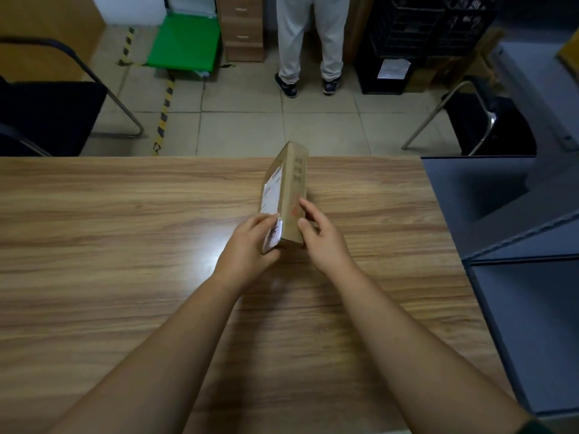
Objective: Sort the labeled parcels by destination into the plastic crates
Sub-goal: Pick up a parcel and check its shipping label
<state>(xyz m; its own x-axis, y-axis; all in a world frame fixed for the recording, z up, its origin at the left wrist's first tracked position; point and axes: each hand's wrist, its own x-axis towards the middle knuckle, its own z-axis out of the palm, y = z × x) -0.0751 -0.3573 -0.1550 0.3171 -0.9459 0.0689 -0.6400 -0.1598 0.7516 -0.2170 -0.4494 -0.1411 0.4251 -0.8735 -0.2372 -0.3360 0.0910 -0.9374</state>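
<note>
A brown cardboard parcel (289, 189) stands on its narrow edge near the middle of the wooden table (125, 230), with a white shipping label on its left face. My left hand (250, 242) grips the near left corner, fingers curled over the label. Against the near right side of the parcel lies my right hand (322, 233), its thumb on the top face and its fingers along the right face. Two grey plastic crates (476, 189) (526, 324) stand open just off the table's right edge.
Beyond the table a person in light trousers (310, 42) stands on the tiled floor. Black stacked crates (416, 32) sit at the back right, a green crate (185, 42) at the back left. Metal-framed chairs stand at the left (53, 117) and right (488, 123).
</note>
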